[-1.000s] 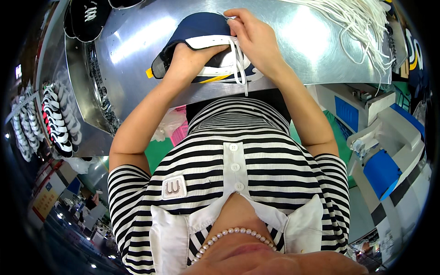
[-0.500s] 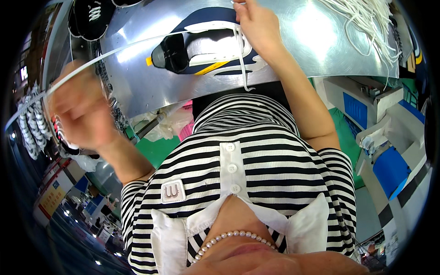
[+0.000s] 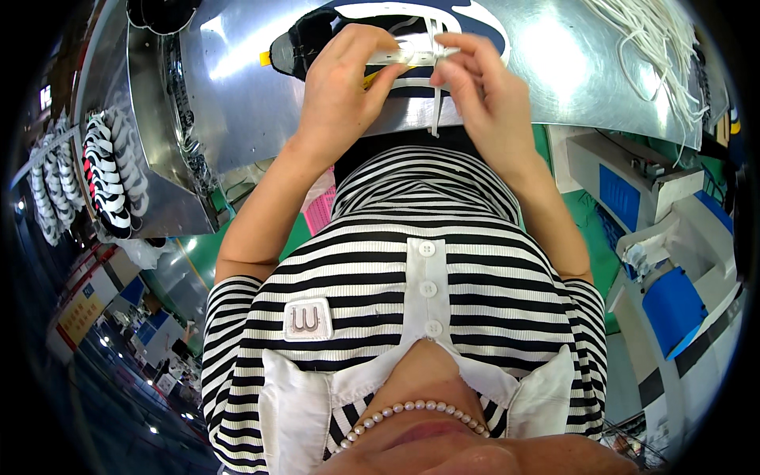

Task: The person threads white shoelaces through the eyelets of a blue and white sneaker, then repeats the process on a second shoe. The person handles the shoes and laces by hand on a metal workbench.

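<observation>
Far left: row of black-and-white shoes [image 3: 103, 178] hanging beside the metal table [image 3: 237, 87]. Centre, on the table's near edge: navy shoe [image 3: 380, 24] with white trim. Left hand [image 3: 344, 87] pinched on the white lace [image 3: 412, 55] across the shoe. Right hand [image 3: 483, 87] just beside it, fingertips pinching the same lace; one end dangles over the edge. Far right: loose pile of white laces [image 3: 657, 39].

bare metal table [image 3: 237, 87] left of shoe [image 3: 475, 16], lace pile [image 3: 657, 39] perhaps crowding right
</observation>
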{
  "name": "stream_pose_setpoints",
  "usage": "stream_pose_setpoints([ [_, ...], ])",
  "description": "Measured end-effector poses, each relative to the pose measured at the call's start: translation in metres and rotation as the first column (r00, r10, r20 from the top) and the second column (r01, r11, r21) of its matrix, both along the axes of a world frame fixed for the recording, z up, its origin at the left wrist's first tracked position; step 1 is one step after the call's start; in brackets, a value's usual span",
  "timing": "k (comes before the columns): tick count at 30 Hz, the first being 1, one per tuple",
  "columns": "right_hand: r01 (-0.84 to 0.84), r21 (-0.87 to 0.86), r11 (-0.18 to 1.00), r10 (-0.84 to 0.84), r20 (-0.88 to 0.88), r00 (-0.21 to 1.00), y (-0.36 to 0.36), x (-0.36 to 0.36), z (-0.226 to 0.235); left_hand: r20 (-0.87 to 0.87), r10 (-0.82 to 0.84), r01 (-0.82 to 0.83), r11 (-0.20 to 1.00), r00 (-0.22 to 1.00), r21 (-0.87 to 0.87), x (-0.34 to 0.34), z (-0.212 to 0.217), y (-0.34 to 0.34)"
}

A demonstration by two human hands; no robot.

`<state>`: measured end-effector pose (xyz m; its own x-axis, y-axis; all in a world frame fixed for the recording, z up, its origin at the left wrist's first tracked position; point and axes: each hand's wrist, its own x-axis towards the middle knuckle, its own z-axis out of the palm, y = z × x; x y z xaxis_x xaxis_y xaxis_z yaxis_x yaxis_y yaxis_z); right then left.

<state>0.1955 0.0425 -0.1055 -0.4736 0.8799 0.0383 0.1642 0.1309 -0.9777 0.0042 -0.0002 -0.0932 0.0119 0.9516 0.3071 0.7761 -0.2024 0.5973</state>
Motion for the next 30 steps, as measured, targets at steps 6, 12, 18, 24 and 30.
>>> stream_pose_setpoints([
  [6, -0.031, -0.039, 0.999, 0.034, 0.082, 0.996, -0.008, 0.003, -0.012, -0.042, 0.061, -0.066, 0.988, 0.997, -0.139, 0.001, 0.007, 0.002],
  [12, -0.036, -0.009, 0.999, 0.037, 0.128, 0.991, -0.004, -0.001, -0.014, 0.031, 0.08, -0.072, 0.977, 0.996, -0.201, 0.0, 0.006, 0.006],
  [18, -0.026, -0.043, 0.999, 0.03, 0.1, 0.994, -0.004, 0.0, -0.012, 0.061, 0.043, -0.031, 0.982, 0.997, -0.185, -0.003, 0.002, 0.007],
  [24, 0.0, -0.046, 0.999, 0.01, 0.217, 0.976, -0.003, -0.021, -0.003, 0.082, -0.008, 0.019, 0.99, 0.997, -0.137, -0.009, -0.004, 0.004],
  [30, -0.061, 0.008, 0.998, 0.056, 0.315, 0.947, 0.001, -0.012, -0.005, 0.081, -0.028, 0.038, 0.991, 0.996, -0.126, -0.012, -0.004, -0.001],
])
